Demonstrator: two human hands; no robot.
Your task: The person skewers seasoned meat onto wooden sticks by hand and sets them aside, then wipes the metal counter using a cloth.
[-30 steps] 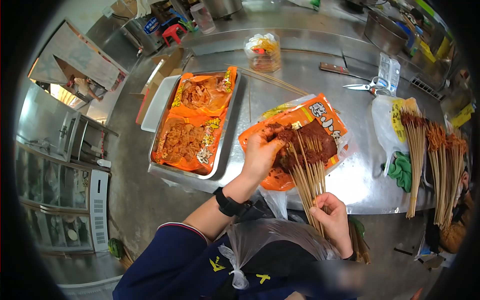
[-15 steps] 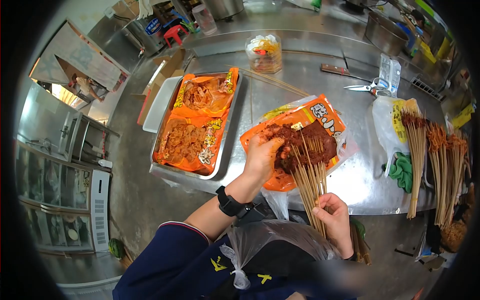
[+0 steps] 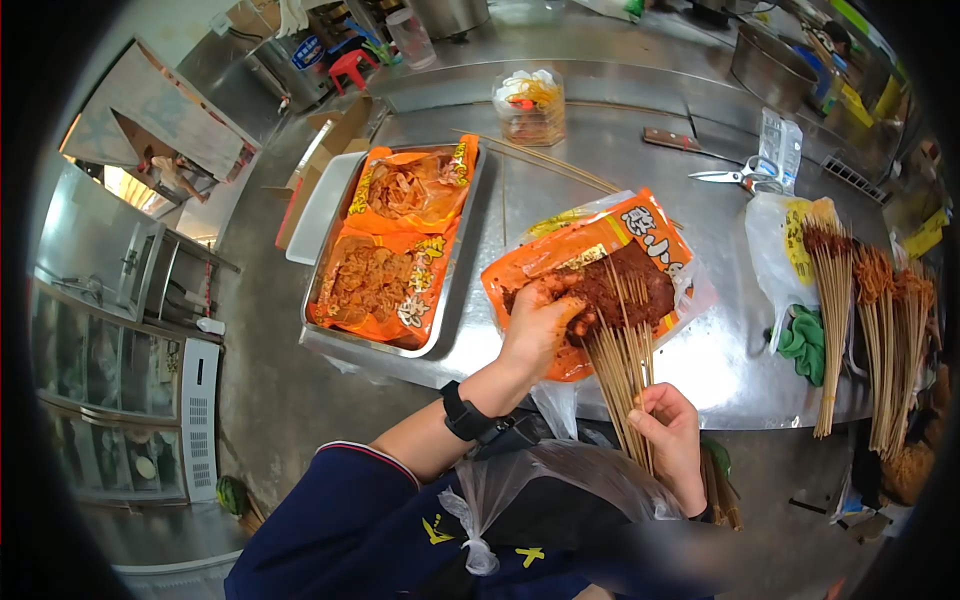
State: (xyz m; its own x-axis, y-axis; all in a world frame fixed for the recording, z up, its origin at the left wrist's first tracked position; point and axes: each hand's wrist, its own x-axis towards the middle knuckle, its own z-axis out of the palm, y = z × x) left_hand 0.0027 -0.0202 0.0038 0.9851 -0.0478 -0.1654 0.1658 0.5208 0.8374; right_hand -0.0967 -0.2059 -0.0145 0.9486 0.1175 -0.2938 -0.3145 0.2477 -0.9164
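Observation:
My left hand (image 3: 543, 322), smeared with sauce, is closed on dark red, sauce-coated food (image 3: 650, 283) that looks like marinated meat. Its fingertips are partly buried there, beside the tips of the skewers. The food lies on an opened orange plastic bag (image 3: 500, 280) on the steel table. Lower right, my right hand (image 3: 670, 435) grips a fanned bundle of bamboo skewers (image 3: 622, 375) by the lower ends, thumb across them. The upper ends of these skewers reach into the food.
A steel tray (image 3: 455, 270) with two opened orange bags of sliced food stands on the left. Finished skewer bundles (image 3: 828, 330) lie at the right, near a green cloth (image 3: 803, 345), scissors (image 3: 745, 176) and a knife (image 3: 670, 139). Behind is a clear plastic tub (image 3: 530, 110).
My left hand has shifted slightly down and right, with its fingers drawn in closer to the skewer tips. My right hand holds the bundle in nearly the same place.

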